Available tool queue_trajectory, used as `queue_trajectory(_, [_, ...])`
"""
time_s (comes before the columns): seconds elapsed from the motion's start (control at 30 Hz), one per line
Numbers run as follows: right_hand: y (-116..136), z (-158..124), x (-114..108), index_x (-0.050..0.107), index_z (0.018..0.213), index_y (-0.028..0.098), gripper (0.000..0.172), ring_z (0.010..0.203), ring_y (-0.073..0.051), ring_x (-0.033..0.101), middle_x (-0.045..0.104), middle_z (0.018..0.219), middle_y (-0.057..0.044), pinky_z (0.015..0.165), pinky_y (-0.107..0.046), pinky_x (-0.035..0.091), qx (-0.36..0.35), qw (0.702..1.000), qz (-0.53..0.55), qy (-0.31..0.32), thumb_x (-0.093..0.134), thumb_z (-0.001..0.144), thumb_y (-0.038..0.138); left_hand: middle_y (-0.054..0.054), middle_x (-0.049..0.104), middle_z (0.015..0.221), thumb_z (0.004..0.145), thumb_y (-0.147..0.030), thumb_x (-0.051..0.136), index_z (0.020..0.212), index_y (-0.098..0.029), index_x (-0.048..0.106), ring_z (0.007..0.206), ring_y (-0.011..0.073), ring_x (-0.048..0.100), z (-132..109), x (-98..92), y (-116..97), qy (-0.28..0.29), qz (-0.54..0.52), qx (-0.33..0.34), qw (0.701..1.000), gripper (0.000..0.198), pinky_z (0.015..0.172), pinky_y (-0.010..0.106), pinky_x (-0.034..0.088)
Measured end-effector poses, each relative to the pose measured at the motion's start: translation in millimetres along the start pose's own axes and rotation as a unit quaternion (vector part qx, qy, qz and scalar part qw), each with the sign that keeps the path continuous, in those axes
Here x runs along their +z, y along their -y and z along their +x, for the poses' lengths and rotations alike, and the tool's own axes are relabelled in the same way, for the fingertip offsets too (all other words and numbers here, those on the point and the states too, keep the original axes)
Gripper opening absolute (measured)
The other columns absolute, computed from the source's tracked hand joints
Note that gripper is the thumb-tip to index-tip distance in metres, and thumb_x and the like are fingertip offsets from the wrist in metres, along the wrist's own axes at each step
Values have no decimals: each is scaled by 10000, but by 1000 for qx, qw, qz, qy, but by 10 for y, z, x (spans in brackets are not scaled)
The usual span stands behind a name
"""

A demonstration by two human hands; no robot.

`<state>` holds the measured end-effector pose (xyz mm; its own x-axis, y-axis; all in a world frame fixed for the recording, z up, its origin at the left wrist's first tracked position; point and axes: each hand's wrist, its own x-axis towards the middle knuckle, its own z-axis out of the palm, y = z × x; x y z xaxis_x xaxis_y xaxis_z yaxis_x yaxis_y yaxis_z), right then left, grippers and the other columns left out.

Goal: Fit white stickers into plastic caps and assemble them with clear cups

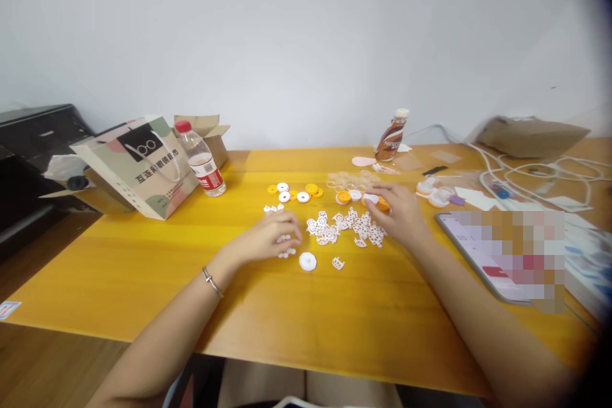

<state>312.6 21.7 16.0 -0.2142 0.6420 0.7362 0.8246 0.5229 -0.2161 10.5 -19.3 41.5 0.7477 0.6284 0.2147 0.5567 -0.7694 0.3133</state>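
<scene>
My left hand (268,237) rests curled on the yellow table (143,268), its fingers closed over small white plastic pieces (285,254) that peek out under them. A white ring-shaped disc (307,261) lies just to its right. My right hand (399,210) reaches forward, fingers pinched on an orange and white round piece (377,201). Between the hands lies a pile of small white lacy plastic parts (347,226). Behind it sit several yellow and white discs (296,192).
A paper gift bag (138,169), a water bottle (201,159) and an open carton (210,131) stand at the back left. A brown drink bottle (392,136) is at the back. A tablet (502,255), cables (526,172) and a brown bag (530,135) lie right.
</scene>
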Motion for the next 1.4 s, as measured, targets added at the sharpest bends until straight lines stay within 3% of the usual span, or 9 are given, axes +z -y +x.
queue_trajectory(0.07, [78, 5, -20, 599, 911, 199, 154, 943, -239, 550, 613, 978, -85, 770, -385, 415, -14, 999, 28, 20, 509, 806, 267, 44, 564, 906, 850, -283, 461, 880, -191, 609, 869, 161, 491, -6, 0, 115, -33, 58, -56, 996, 177, 773, 303, 349])
queue_trajectory(0.17, [287, -10, -44, 580, 904, 205, 132, 875, -205, 560, 617, 900, -67, 759, -352, 413, -58, 990, 87, 97, 478, 831, 245, 42, 574, 874, 852, -289, 458, 875, -203, 625, 849, 168, 497, -13, 37, 243, -35, 119, -103, 987, 189, 725, 295, 324])
queue_trajectory(0.33, [707, -118, -15, 581, 890, 195, 140, 811, -183, 538, 601, 852, -57, 723, -319, 401, -137, 953, 145, 230, 484, 836, 281, 11, 584, 864, 845, -314, 476, 852, -233, 631, 852, 153, 510, -1, 116, 262, -10, 147, -103, 984, 175, 716, 289, 275])
queue_trajectory(0.53, [947, -238, 58, 594, 921, 189, 195, 854, -198, 521, 585, 889, -68, 741, -330, 383, -174, 927, 138, 302, 516, 814, 332, 0, 595, 844, 852, -297, 463, 815, -216, 623, 822, 130, 516, 29, 132, 235, -5, 172, -93, 981, 183, 687, 292, 235])
queue_trajectory(0.97, [1036, -322, 164, 551, 939, 208, 183, 903, -197, 528, 596, 935, -55, 782, -331, 393, -121, 930, 187, 293, 569, 772, 281, 7, 591, 835, 827, -256, 475, 813, -188, 593, 816, 135, 515, 44, 144, 187, -39, 152, -93, 983, 137, 724, 295, 251])
queue_trajectory(1.2, [1034, -368, 241, 507, 954, 215, 183, 911, -200, 543, 606, 949, -50, 812, -358, 403, -76, 935, 207, 278, 550, 779, 242, 1, 587, 847, 831, -281, 482, 814, -195, 571, 826, 128, 516, 52, 160, -69, -34, 41, -10, 999, 125, 757, 277, 281])
queue_trajectory(1.4, [972, -388, 293, 487, 945, 210, 198, 916, -204, 559, 611, 961, -56, 806, -358, 420, -46, 944, 195, 262, 565, 773, 269, 7, 595, 879, 847, -275, 467, 818, -190, 563, 843, 129, 509, 56, 240, -93, -19, 60, 14, 998, 131, 756, 281, 276])
